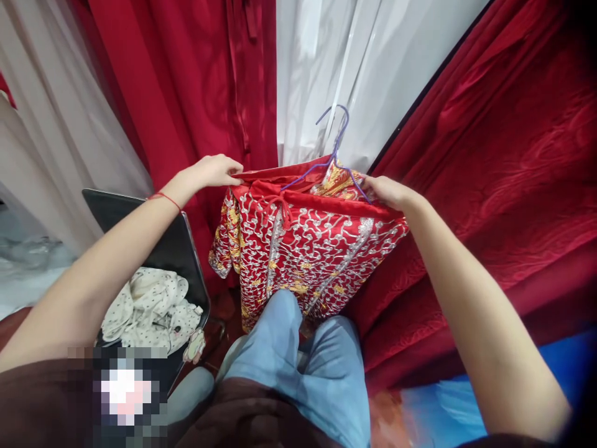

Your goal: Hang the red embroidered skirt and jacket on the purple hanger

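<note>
A red skirt (310, 249) with silver and gold embroidery hangs in front of my knees, its red waistband stretched between both hands. My left hand (212, 172) pinches the waistband at its left end. At the right end my right hand (386, 191) grips it, the fingertips partly hidden behind the cloth. A purple hanger (336, 158) stands up out of the waist opening, its hook bare at the top. Gold-patterned red cloth (342, 180) shows inside the opening, and an embroidered sleeve (225, 239) sticks out at the left. A red tie is knotted at the waistband front.
On the left a black chair (119, 214) carries a bundled white dotted cloth (152, 308). Red curtains (186, 74) and white curtains (317, 74) hang ahead, with more red drapery (508, 174) at the right. Something blue (448, 404) lies low at the right.
</note>
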A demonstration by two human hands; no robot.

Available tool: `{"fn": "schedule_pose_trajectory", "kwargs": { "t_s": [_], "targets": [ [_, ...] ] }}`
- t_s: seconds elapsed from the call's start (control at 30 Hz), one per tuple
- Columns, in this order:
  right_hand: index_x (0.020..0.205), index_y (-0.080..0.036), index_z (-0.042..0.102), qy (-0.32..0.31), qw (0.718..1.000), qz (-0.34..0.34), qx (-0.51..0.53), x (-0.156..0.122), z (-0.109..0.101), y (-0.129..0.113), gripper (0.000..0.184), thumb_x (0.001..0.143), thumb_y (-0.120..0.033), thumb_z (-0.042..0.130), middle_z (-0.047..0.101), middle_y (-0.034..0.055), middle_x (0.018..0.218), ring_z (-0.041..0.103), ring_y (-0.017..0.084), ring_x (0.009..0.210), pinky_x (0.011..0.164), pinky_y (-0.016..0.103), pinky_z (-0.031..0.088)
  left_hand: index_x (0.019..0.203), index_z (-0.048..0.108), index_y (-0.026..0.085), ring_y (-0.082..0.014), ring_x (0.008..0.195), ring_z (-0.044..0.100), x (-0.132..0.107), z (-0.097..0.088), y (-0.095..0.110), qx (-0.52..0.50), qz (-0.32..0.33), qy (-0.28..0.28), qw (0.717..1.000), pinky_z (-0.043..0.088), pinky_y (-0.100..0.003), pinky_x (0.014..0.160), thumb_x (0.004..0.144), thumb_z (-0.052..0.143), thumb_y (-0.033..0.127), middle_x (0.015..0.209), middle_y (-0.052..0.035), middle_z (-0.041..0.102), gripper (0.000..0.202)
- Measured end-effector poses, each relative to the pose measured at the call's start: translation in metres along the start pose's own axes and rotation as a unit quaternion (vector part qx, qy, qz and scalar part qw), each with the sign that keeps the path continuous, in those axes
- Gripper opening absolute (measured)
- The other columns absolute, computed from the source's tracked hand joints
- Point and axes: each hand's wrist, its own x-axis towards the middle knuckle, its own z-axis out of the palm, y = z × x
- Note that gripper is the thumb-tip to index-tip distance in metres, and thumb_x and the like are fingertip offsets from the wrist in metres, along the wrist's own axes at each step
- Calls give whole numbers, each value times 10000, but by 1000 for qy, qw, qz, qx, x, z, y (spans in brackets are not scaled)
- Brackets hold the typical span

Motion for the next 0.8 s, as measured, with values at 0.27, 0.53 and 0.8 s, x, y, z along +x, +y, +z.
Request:
{"fn": "schedule_pose_trajectory", "kwargs": {
  "t_s": [0.27,0.53,0.8],
  "targets": [
    [527,-228,373,232,938,-221,-133,-30,-14,13,340,814,-294,542,303,-35,505,330,127,525,571,302,316,856,714,144,-331,972,637,-22,20,39,88,-121,80,986,451,-426,892,802,614,341,829,-102,644,227],
    [627,-241,387,179,932,-250,-191,-62,16,9,297,866,-348,528,402,-15,540,393,155,538,599,323,344,1048,583,162,-245,884,649,-24,68,11,-153,-261,244,921,488,-358,845,876,486,270,859,-78,654,224],
    [726,-242,505,169,931,-213,-244,-64,27,4,252,878,-434,449,556,45,625,519,229,642,619,327,346,1241,384,157,-232,1163,608,21,63,42,-260,-357,405,800,431,-344,893,1016,279,259,1163,-123,625,269]
  ]
}}
